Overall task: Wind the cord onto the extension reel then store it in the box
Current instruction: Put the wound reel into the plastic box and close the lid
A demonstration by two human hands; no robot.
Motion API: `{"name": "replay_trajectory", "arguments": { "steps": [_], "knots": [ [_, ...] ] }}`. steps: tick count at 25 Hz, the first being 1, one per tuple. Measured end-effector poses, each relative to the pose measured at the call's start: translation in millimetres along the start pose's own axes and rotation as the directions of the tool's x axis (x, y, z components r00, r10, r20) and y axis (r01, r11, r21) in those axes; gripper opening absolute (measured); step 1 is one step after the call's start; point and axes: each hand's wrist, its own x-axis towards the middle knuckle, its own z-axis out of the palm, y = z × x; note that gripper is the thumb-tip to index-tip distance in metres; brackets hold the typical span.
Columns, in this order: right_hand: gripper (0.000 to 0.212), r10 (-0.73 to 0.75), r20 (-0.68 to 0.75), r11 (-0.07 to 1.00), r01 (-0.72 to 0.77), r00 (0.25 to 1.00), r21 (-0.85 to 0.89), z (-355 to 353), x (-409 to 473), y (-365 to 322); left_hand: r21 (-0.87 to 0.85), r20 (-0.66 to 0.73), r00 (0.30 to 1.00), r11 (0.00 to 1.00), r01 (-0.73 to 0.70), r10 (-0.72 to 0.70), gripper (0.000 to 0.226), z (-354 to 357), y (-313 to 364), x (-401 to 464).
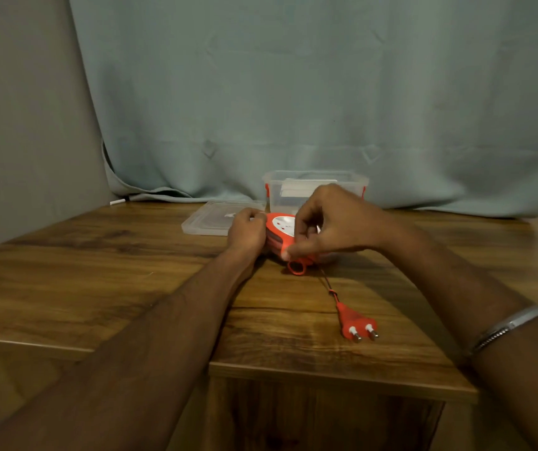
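Reel held in both hands; loose cord tail runs toward the near right.

The extension reel [280,234] sits tilted on the counter [98,255], just near the open box [316,190]. The left hand [247,232] grips its left edge; the right hand [332,222] pinches its top face and near rim. The cord [326,281] leaves the reel's near side, long axis far-to-near, ending at the plug [355,322] on the counter, nearer the right hand. Little cord appears left to wind.
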Motion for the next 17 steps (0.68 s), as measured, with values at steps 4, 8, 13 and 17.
{"name": "replay_trajectory", "arguments": {
  "steps": [4,8,13,17],
  "knots": [
    [0.051,0.162,0.158,0.956,-0.115,0.974,-0.269,6.7,3.7,-6.4,0.022,0.001,1.000,1.000,0.006,-0.006,0.020,1.1,1.5,-0.5],
    [0.034,0.263,0.369,0.965,-0.246,0.892,-0.094,-6.9,-2.8,7.0,0.041,0.011,1.000,0.999,-0.003,0.002,0.020,1.7,0.8,-0.6],
    [0.024,0.261,0.678,0.854,-0.492,0.687,0.170,-11.8,-10.0,25.9,0.060,0.021,0.999,0.998,-0.027,0.026,0.023,2.0,1.2,-0.9],
    [0.031,0.478,0.708,0.735,-0.678,0.520,0.003,-27.5,-22.1,48.5,0.050,0.020,1.000,0.999,-0.018,0.017,0.024,2.8,2.3,-3.3]
  ]
}}
